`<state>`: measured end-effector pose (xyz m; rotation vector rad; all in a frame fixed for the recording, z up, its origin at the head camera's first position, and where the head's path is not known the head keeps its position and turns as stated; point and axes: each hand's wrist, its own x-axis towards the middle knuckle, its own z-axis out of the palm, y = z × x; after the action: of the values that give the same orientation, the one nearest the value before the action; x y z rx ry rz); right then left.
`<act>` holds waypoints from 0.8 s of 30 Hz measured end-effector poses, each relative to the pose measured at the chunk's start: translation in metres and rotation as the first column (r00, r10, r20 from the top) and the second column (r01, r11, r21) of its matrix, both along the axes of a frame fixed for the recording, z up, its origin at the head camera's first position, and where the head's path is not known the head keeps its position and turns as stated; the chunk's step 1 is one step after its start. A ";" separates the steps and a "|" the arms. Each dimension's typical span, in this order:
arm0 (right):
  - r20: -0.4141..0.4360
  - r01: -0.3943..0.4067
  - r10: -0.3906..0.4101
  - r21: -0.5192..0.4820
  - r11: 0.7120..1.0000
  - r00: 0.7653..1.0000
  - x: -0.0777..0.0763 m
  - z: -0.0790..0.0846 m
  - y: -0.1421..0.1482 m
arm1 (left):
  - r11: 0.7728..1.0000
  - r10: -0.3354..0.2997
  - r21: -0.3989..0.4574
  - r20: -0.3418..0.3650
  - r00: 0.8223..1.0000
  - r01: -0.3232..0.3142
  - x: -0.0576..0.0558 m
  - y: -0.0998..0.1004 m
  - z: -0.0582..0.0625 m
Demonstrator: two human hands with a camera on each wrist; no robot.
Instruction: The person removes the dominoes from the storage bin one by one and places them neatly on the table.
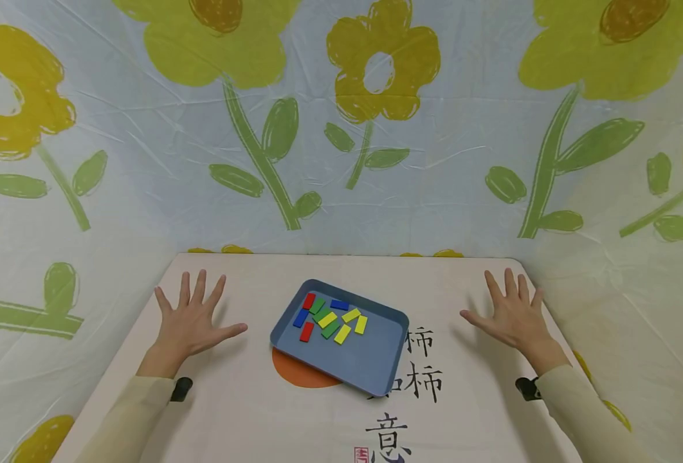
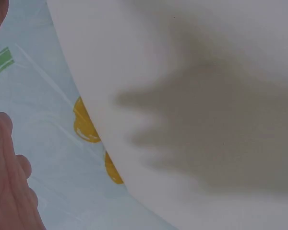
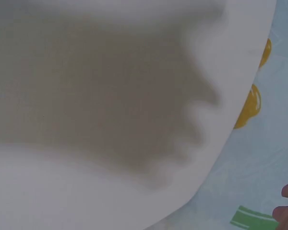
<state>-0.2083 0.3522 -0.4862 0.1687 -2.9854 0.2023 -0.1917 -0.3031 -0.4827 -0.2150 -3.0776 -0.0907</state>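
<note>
In the head view a blue-grey tray (image 1: 355, 363) lies askew at the middle of the table. Several small flat blocks are grouped in its left and upper part, among them a red block (image 1: 306, 332), a blue block (image 1: 339, 305), a green block (image 1: 330, 329) and a yellow block (image 1: 361, 325). Left of the tray, my left hand (image 1: 190, 323) hovers with fingers spread, holding nothing. On the other side my right hand (image 1: 514, 317) is likewise spread above the table, away from the tray. Each wrist view shows mostly that hand's shadow, with part of the hand at the edge.
The pale table (image 1: 231, 411) carries an orange printed shape (image 1: 303, 373) partly under the tray and black printed characters (image 1: 388, 437) to its right. A flower-patterned cloth (image 1: 434, 193) hangs behind and at both sides. A dark wrist device (image 1: 181, 389) shows at the left sleeve.
</note>
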 end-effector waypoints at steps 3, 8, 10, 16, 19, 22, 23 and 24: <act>-0.012 0.000 0.000 0.005 1.000 1.000 0.001 0.002 0.000 | 1.000 0.002 0.001 0.001 1.000 -0.002 0.000 0.001 0.003; -0.035 -0.001 0.001 0.008 1.000 0.999 0.001 0.005 0.001 | 1.000 0.005 0.005 0.024 1.000 -0.006 0.002 0.001 0.006; -0.051 -0.004 0.005 0.020 1.000 0.999 0.000 0.005 0.002 | 1.000 0.004 0.009 0.028 1.000 -0.005 0.002 0.001 0.007; -0.102 -0.014 0.018 0.040 0.999 0.995 -0.002 0.013 0.000 | 1.000 -0.001 0.012 0.023 1.000 0.001 0.003 0.005 0.010; -0.109 -0.019 0.024 0.046 0.999 0.994 -0.002 0.016 -0.002 | 1.000 -0.004 0.011 0.025 1.000 0.004 0.003 0.008 0.013; -0.110 -0.019 0.025 0.057 0.998 0.994 -0.002 0.019 -0.005 | 1.000 -0.009 0.013 0.027 1.000 0.009 0.005 0.012 0.015; -0.111 -0.019 0.025 0.055 0.998 0.993 -0.002 0.019 -0.006 | 1.000 -0.011 0.014 0.026 1.000 0.011 0.005 0.013 0.015; -0.108 -0.019 0.025 0.053 0.998 0.994 -0.002 0.020 -0.008 | 1.000 -0.013 0.017 0.025 1.000 0.012 0.006 0.015 0.016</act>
<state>-0.2099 0.3441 -0.4662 0.2114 -2.8831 0.1135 -0.1860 -0.2882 -0.4669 -0.2338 -3.0997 -0.1213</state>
